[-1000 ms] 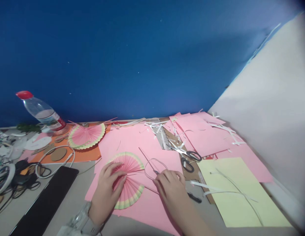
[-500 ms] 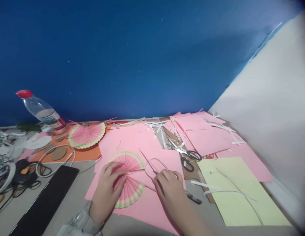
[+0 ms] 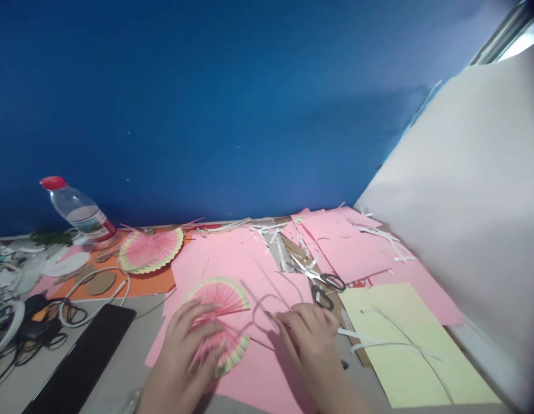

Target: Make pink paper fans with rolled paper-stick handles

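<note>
A pleated paper fan [image 3: 226, 294], pink with a pale yellow-green rim, is spread in a near-round shape on pink paper [image 3: 249, 382]. My left hand [image 3: 187, 351] is over its left side, fingers spread apart; whether they touch the folds I cannot tell. To the fan's right, my right hand [image 3: 307, 333] is closed around a slim pen-like tool [image 3: 269, 314] with a pointed metal tip; most of it is hidden by the fingers. A thin curled strip [image 3: 271, 296], blurred, loops near that tip. A thin pinkish strip runs from the fan toward my right hand.
Black-handled scissors [image 3: 321, 282] lie to the right beside paper scraps. Pink sheets [image 3: 357, 253] and a pale yellow sheet [image 3: 404, 328] are on the right. At left are a second paper fan [image 3: 152, 250], a plastic bottle [image 3: 83, 213], a black phone [image 3: 85, 356] and cables [image 3: 38, 316].
My left hand has lifted off the fan's middle and its fingers have spread. My right hand has shifted slightly right and down. The view has tilted up a little.
</note>
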`<state>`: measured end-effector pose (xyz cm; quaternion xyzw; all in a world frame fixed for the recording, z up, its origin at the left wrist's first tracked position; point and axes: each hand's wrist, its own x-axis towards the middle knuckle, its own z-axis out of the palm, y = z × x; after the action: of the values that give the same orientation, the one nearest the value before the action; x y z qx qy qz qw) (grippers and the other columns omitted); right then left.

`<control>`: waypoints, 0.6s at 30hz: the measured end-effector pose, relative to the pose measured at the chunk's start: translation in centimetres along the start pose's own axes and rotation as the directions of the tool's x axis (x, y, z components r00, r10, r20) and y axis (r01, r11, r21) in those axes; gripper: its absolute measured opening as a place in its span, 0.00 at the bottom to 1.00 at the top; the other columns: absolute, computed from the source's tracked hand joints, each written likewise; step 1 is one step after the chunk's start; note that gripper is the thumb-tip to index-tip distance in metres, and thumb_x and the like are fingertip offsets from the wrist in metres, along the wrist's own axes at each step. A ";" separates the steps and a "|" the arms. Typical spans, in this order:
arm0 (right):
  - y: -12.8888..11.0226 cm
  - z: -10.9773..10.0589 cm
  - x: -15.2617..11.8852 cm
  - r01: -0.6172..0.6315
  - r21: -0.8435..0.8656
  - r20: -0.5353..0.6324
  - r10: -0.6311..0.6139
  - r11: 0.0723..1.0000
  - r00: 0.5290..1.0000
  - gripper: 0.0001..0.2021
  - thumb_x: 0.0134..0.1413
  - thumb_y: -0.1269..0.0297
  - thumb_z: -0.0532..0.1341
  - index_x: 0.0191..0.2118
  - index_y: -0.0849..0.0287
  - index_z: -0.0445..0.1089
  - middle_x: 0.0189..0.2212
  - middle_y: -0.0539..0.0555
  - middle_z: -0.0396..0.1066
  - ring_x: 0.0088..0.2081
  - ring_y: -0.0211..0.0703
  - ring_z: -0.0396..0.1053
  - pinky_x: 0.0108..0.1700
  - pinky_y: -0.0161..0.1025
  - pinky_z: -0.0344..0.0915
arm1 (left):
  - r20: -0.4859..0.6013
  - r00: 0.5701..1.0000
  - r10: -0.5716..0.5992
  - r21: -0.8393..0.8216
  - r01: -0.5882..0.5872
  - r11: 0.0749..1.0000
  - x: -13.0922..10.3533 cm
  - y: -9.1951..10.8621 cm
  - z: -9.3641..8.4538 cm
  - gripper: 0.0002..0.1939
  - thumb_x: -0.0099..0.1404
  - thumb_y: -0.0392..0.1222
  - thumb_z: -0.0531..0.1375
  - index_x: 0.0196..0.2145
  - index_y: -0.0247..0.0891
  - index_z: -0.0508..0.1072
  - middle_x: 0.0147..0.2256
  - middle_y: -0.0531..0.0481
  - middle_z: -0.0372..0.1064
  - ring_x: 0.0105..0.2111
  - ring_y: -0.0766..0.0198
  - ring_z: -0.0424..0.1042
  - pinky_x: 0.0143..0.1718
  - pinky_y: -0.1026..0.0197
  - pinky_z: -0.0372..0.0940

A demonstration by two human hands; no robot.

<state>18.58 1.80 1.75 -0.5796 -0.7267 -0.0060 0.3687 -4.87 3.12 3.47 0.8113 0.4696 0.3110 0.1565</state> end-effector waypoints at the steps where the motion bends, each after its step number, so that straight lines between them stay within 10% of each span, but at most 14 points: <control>1: -0.1 -0.5 0.5 0.021 0.003 -0.031 -0.021 1.000 0.999 0.09 0.62 0.69 0.53 0.33 0.56 0.69 0.28 0.51 0.67 0.34 0.44 0.63 0.40 0.44 0.49 | -0.032 0.999 0.044 -0.004 -0.044 0.999 0.1 0.6 -0.2 0.10 0.63 0.39 0.56 0.42 0.45 0.71 0.50 0.45 0.66 0.55 0.51 0.59 0.52 0.47 0.61; 10: -0.6 -3.2 7.3 0.245 0.023 -0.394 -0.216 0.969 0.893 0.07 0.55 0.75 0.60 0.37 0.57 0.68 0.28 0.52 0.63 0.34 0.43 0.61 0.38 0.42 0.60 | -0.175 0.900 0.399 0.238 -0.355 0.904 2.1 2.8 1.5 0.18 0.66 0.46 0.55 0.53 0.42 0.66 0.44 0.48 0.76 0.48 0.55 0.69 0.56 0.51 0.54; 18: -3.4 -3.5 12.0 0.230 0.200 -0.552 -0.084 0.952 0.829 0.05 0.56 0.74 0.59 0.35 0.57 0.66 0.30 0.51 0.62 0.33 0.41 0.63 0.35 0.41 0.64 | -0.360 0.845 0.395 0.366 -0.262 0.893 4.0 4.8 2.1 0.35 0.67 0.51 0.53 0.65 0.36 0.46 0.44 0.41 0.76 0.47 0.53 0.73 0.55 0.49 0.60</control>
<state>16.88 9.27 12.23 -0.4394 -0.6341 -0.1041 0.6278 1.17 4.22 5.89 0.8068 0.3865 0.4269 -0.1318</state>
